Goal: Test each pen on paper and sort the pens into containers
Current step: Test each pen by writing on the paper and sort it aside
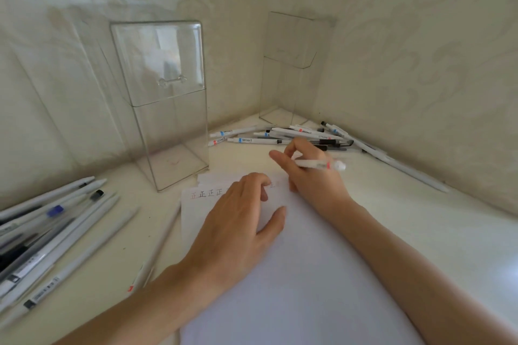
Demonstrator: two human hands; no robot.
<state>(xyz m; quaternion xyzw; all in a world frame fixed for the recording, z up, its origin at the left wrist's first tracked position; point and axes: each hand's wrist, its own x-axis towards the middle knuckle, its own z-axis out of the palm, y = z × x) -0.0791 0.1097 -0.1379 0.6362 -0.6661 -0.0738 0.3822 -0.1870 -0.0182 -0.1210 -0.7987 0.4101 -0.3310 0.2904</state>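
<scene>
Over the white paper sheet (294,274), right hand (311,176) pinches a white red-banded pen (322,165); left hand (238,221) presses flat. Pin it firmly, imo.

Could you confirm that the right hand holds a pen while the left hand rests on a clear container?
Not quite: in the head view the left hand rests on the paper instead. The right hand does hold a pen.
</scene>
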